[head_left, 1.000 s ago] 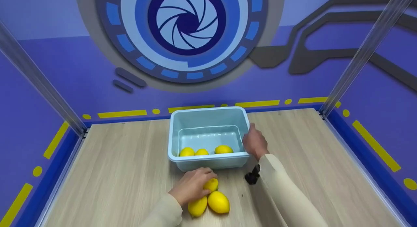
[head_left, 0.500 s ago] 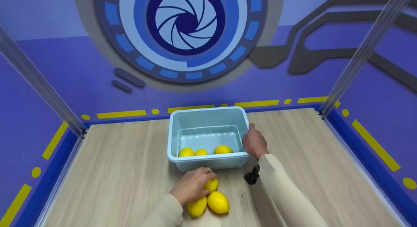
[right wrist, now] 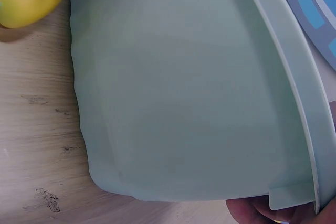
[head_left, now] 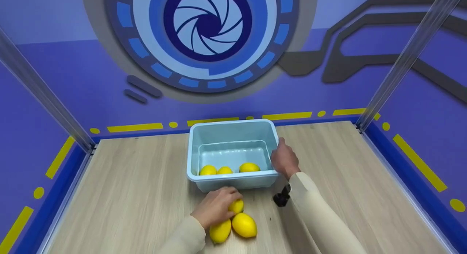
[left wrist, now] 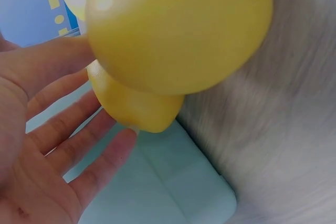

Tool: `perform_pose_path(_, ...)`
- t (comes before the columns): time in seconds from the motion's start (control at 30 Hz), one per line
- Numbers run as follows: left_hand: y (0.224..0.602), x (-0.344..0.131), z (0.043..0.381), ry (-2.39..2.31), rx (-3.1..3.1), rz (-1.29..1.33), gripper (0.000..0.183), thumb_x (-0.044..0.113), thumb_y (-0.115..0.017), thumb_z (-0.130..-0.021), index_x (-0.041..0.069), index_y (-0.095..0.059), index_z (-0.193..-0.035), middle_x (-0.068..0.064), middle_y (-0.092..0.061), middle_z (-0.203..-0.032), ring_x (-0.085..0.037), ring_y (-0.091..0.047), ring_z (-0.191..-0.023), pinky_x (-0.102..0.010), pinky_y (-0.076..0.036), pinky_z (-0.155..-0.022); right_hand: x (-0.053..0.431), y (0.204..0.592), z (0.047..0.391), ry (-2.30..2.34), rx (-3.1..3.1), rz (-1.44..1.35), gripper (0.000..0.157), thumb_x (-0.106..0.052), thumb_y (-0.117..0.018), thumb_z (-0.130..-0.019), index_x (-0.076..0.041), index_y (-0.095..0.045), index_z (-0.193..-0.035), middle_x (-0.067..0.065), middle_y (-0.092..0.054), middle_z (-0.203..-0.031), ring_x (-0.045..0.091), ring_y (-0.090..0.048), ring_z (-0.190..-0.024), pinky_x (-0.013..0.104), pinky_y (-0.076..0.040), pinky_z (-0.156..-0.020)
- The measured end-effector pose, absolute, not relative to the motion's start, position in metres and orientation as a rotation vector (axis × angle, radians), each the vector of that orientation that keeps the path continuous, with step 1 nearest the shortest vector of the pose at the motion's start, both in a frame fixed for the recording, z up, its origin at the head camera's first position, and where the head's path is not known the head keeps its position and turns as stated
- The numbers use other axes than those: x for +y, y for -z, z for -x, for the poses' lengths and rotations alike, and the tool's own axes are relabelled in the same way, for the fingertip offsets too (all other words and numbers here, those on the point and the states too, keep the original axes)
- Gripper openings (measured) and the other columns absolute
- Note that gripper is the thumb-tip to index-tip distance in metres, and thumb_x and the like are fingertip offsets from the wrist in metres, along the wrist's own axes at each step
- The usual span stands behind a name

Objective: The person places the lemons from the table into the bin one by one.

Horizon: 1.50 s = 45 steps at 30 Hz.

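Note:
My left hand (head_left: pixel 217 207) curls over the farthest of three lemons on the tabletop, its thumb on the near side; fingertips touch that lemon (left wrist: pixel 139 106) in the left wrist view. Two other lemons lie closer to me, one at the left (head_left: pixel 220 232) partly under the hand, one at the right (head_left: pixel 244 225). A large lemon (left wrist: pixel 178 30) fills the top of the left wrist view. Beyond them stands a pale blue plastic bin (head_left: pixel 233 176), whose right side my right hand (head_left: pixel 285 158) grips at the rim. Inside the bin, three lemons (head_left: pixel 249 167) show along its front wall.
The wood-grain tabletop (head_left: pixel 138 188) extends to both sides of the bin. A blue-purple printed panel (head_left: pixel 164 104) stands close behind it, with side panels and clear corner posts. A small black device (head_left: pixel 281 198) sits by my right wrist.

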<state>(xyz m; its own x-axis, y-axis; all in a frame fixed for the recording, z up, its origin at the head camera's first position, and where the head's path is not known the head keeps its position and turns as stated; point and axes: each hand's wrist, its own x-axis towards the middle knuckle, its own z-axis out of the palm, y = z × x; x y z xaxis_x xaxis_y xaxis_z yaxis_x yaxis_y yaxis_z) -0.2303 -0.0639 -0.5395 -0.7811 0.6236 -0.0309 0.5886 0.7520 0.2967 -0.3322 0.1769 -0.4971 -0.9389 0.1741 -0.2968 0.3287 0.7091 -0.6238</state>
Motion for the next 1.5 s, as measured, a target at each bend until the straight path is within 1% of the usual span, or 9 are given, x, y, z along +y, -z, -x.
perform_pose_path(0.27,0.542,-0.064,0.232,-0.357,2.86,-1.032,0.04,0.021,-0.077,-0.081,0.022,-0.066,-0.12,-0.001,-0.062,-0.124,-0.017,-0.058,-0.11,-0.036,-0.051,-0.095,0.176,0.498,0.332,1.015,2.743,-0.386,0.052,-0.016,-0.037,-0.102,-0.009,-0.019,-0.15,0.017,-0.046,-0.144,0.033,-0.051,-0.127,0.053,-0.039,-0.109)
perform_pose_path(0.43,0.544,-0.063,0.234,-0.343,2.854,-1.019,0.041,0.023,-0.077,-0.081,0.022,-0.066,-0.12,-0.001,-0.062,-0.125,-0.017,-0.058,-0.111,-0.036,-0.051,-0.096,0.176,0.498,0.332,1.044,2.713,-0.409,0.053,-0.016,-0.037,-0.102,-0.011,-0.018,-0.151,0.016,-0.044,-0.145,0.032,-0.049,-0.127,0.053,-0.037,-0.11)
perform_pose_path(0.63,0.545,-0.061,0.234,-0.32,2.829,-0.994,0.043,0.024,-0.077,-0.082,0.023,-0.064,-0.123,-0.001,-0.06,-0.128,-0.019,-0.057,-0.113,-0.038,-0.05,-0.098,0.176,0.497,0.332,1.048,2.708,-0.408,0.054,-0.015,-0.037,-0.102,-0.01,-0.016,-0.151,0.016,-0.042,-0.147,0.033,-0.048,-0.13,0.054,-0.036,-0.111)
perform_pose_path(0.93,0.545,-0.059,0.234,-0.306,2.795,-0.959,0.045,0.022,-0.078,-0.08,0.022,-0.064,-0.123,-0.001,-0.061,-0.126,-0.018,-0.058,-0.108,-0.037,-0.051,-0.095,0.175,0.498,0.332,1.03,2.726,-0.415,0.053,-0.016,-0.037,-0.102,-0.011,-0.018,-0.151,0.016,-0.044,-0.146,0.033,-0.049,-0.129,0.053,-0.037,-0.11)
perform_pose_path(1.13,0.545,-0.057,0.233,-0.307,2.787,-0.943,0.048,0.02,-0.078,-0.08,0.02,-0.063,-0.125,-0.002,-0.061,-0.127,-0.019,-0.058,-0.109,-0.038,-0.05,-0.097,0.176,0.499,0.332,1.024,2.743,-0.396,0.052,-0.016,-0.037,-0.101,-0.011,-0.02,-0.15,0.016,-0.047,-0.143,0.033,-0.052,-0.125,0.053,-0.039,-0.109)
perform_pose_path(1.33,0.546,-0.055,0.234,-0.285,2.784,-0.96,0.047,0.02,-0.078,-0.08,0.02,-0.062,-0.124,-0.001,-0.061,-0.125,-0.018,-0.058,-0.107,-0.035,-0.05,-0.097,0.176,0.5,0.334,0.994,2.759,-0.392,0.055,-0.015,-0.037,-0.101,-0.007,-0.018,-0.151,0.019,-0.046,-0.144,0.034,-0.051,-0.127,0.052,-0.039,-0.109)
perform_pose_path(1.5,0.551,-0.054,0.235,-0.275,2.757,-0.954,0.047,0.019,-0.078,-0.08,0.02,-0.062,-0.125,0.0,-0.062,-0.123,-0.017,-0.058,-0.105,-0.036,-0.05,-0.097,0.176,0.5,0.334,1.003,2.747,-0.407,0.053,-0.015,-0.037,-0.101,-0.008,-0.019,-0.15,0.018,-0.046,-0.144,0.033,-0.052,-0.126,0.052,-0.039,-0.109)
